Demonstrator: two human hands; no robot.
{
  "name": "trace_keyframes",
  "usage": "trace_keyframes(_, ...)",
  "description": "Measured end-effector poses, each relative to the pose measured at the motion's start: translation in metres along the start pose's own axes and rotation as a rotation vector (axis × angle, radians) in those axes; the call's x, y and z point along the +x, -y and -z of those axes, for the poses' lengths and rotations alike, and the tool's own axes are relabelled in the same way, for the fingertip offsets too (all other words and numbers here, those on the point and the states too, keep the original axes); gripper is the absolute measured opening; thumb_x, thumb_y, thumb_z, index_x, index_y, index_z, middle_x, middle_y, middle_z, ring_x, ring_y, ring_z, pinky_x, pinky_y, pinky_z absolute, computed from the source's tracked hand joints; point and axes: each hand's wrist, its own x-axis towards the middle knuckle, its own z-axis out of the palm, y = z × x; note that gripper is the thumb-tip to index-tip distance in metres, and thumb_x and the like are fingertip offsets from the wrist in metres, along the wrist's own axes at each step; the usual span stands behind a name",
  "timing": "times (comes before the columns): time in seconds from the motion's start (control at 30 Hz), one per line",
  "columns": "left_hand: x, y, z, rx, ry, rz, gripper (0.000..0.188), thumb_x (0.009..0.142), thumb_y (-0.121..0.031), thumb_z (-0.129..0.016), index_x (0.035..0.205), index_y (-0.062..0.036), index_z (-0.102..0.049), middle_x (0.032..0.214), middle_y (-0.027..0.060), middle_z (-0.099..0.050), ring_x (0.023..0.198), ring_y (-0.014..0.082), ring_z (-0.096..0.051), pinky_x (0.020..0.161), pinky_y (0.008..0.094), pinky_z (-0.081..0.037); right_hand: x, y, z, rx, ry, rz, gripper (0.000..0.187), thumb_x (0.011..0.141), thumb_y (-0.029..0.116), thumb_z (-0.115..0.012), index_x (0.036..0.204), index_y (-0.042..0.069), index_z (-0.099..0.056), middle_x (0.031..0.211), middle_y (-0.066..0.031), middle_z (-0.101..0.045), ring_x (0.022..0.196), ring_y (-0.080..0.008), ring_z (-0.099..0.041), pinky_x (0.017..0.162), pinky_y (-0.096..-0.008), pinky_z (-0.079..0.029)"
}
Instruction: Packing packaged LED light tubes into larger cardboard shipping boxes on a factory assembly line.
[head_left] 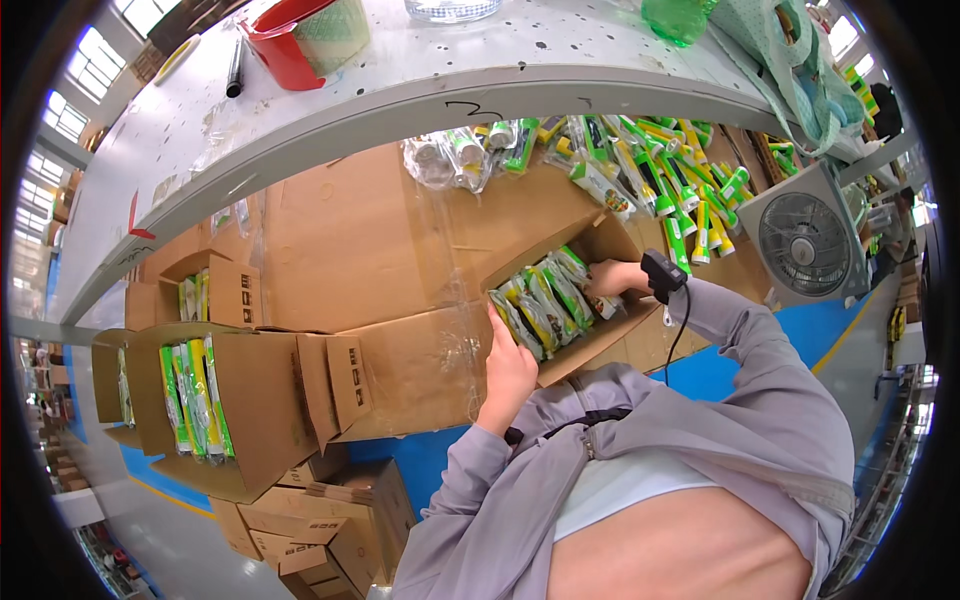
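An open cardboard box (590,347) stands tilted in front of me on the work table. A row of plastic-bagged flashlights (545,300), green and yellow, fills most of it. My left hand (508,365) lies against the left end of the row, fingers stretched out and touching the bags. Inside the box at the right end, my right hand (615,277) reaches down beside the last bags; its fingertips are mostly hidden, so what they grip does not show. A small black device with a cable (662,275) sits on my right wrist.
Loose flashlights (690,185) are heaped behind the box, beside a square fan (803,228). At left stand a filled carton (255,400) and a smaller carton (232,290). Flattened boxes (340,530) are stacked below. A white shelf (400,85) overhangs, carrying a red tape dispenser (285,50).
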Motion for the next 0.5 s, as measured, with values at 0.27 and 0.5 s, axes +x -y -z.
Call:
trace_keyframes(0.27, 0.007, -0.001, 0.002, -0.033, 0.085, 0.001, 0.076, 0.08, -0.005, -0.046, 0.141, 0.0014, 0.0, 0.119, 0.0324, -0.048, 0.094, 0.0472, -0.055, 0.081, 0.0477, -0.046, 0.008, 0.008, -0.027, -0.127, -0.095, 0.044, 0.027, 0.067, 0.019, -0.066, 0.073, -0.008, -0.064, 0.076, -0.0239, -0.064, 0.075, -0.0373, -0.064, 0.066, -0.041, -0.052)
trace_keyframes(0.5, 0.063, 0.019, 0.041, -0.073, 0.054, 0.148, 0.044, 0.092, -0.031, -0.047, 0.121, 0.0024, -0.049, 0.096, 0.0222, -0.063, 0.092, 0.033, -0.063, 0.081, 0.0375, -0.047, -0.004, 0.009, -0.037, 0.071, -0.14, -0.059, 0.015, 0.069, 0.004, -0.058, 0.078, -0.005, -0.065, 0.08, -0.0257, -0.063, 0.082, -0.0389, -0.063, 0.073, -0.0424, -0.051)
